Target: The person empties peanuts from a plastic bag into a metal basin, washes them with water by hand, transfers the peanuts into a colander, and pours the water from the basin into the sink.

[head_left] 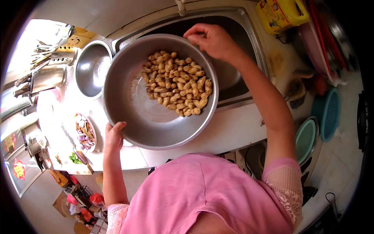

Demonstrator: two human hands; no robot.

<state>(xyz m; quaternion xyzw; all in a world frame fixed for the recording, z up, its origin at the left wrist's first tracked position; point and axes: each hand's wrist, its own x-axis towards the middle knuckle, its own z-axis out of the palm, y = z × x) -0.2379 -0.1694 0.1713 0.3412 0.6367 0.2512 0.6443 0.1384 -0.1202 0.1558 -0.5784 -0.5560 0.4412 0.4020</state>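
A large grey metal basin (140,121) rests partly on the white counter and partly over the sink. Unshelled peanuts (179,84) lie in a heap on its right side, with a little wet sheen on the bare bottom. At the basin's lower left, my left hand (113,135) grips the rim, thumb over the top and fingers hidden underneath. My right hand (214,41) is at the far right rim, its fingers curled together in a pinch. Whatever is between those fingertips is hidden.
Behind the basin is the steel sink (249,50) with a faucet (180,7). A smaller metal bowl (83,74) and a dish of chopped food (85,132) stand left. A yellow jug (280,15) is at the back right; teal baskets (326,115) stand lower right.
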